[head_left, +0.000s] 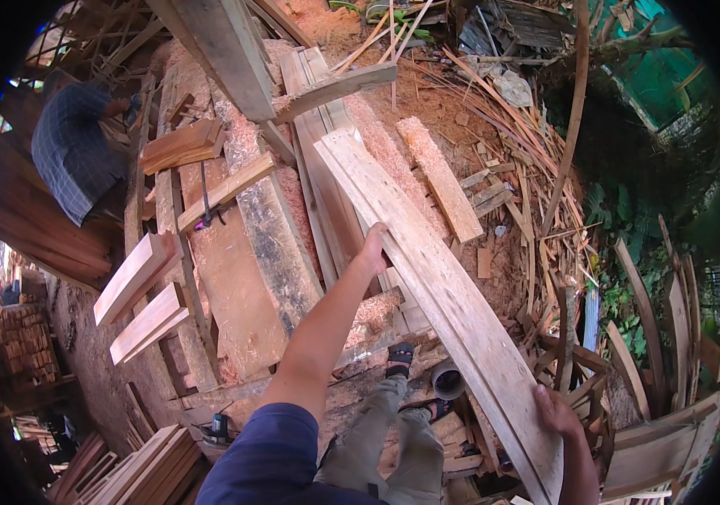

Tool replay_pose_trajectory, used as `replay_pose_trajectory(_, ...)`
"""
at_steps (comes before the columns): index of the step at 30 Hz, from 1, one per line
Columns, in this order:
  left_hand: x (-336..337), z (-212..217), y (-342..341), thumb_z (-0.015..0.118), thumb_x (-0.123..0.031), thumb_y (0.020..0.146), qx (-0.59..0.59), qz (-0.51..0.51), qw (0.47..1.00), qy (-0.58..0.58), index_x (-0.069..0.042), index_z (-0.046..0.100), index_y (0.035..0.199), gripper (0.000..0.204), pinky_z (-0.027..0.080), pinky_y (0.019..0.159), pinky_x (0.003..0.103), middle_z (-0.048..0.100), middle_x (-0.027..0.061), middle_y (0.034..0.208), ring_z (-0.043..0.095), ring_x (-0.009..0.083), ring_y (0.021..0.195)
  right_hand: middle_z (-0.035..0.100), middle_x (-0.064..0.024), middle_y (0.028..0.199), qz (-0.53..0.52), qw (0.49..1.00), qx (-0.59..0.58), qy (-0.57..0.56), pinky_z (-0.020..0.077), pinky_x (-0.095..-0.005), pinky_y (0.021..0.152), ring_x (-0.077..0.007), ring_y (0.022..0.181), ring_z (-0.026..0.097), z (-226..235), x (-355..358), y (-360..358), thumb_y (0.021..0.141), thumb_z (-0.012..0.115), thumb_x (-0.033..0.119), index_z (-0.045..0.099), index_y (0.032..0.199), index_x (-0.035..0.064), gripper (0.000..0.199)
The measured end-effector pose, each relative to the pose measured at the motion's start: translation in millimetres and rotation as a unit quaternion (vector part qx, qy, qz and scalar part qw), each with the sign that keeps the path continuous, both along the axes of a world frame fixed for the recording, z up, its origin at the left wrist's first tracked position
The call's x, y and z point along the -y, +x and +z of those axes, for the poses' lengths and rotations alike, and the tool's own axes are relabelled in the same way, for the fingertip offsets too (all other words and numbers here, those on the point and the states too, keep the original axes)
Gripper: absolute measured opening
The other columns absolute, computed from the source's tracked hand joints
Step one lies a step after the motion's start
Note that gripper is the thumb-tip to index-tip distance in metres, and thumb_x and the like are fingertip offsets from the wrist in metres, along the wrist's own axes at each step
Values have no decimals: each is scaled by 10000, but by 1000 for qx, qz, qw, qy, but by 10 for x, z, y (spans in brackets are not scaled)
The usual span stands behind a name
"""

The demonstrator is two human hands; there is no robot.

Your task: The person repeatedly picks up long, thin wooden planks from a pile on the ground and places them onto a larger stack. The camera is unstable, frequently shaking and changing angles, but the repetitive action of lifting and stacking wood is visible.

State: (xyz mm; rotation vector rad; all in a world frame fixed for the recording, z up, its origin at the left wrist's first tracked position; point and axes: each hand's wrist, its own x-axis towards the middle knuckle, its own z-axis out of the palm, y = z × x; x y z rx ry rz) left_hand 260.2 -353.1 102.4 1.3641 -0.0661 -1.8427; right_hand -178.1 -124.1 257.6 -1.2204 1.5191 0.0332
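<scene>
A long pale wooden plank [440,282], with a groove running along its left side, slants across the view from upper middle to lower right. My left hand [375,248] grips its left edge about midway along, the fingers going out of sight under the board. Farther down, my right hand [555,411] holds the opposite edge near the lower end. Beneath the plank's far end, more long boards [326,181] lie on the shaving-covered bench.
Left of me, short cut boards [148,273] and a clamp [204,198] rest on the timber frame. A wooden post [217,55] stands ahead. Another person [78,151] bends over at far left. Wood strips [528,194] pile up at right; a pipe [447,380] is near my feet.
</scene>
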Motion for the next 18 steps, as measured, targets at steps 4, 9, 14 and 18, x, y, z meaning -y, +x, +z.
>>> replay_pose_trajectory(4,274,-453,209,413,-415,904,25,-3,1000,-14,6,422,1369,627,397,1049,517,518,194,1349,516,360,1230,654,-184,1047,7,1000,8,-4,438,-368,934,-232,1026,582,-496,301,194,1017,345,518,596,1150,-66,650)
replay_pose_trajectory(9,502,-853,535,492,-413,890,42,-26,998,-27,-8,456,1347,612,418,1029,500,531,176,1342,532,346,1214,659,-156,991,-6,1000,19,8,437,-348,925,-202,989,574,-974,560,524,1025,335,508,597,1140,-87,660)
replay_pose_trajectory(14,794,-976,658,548,-381,882,33,9,999,-24,15,442,1351,622,378,1067,492,508,201,1359,501,352,1235,657,-217,1110,-8,999,27,-15,423,-382,982,-288,1087,601,-1372,631,713,1017,341,511,599,1193,-46,638)
replay_pose_trajectory(18,669,-1022,988,524,-351,942,91,-44,994,-43,-18,379,1406,589,378,1064,403,513,145,1309,470,248,1249,645,-236,1144,-35,999,23,7,438,-395,972,-317,1082,615,-1474,787,977,993,350,556,630,1170,-26,670)
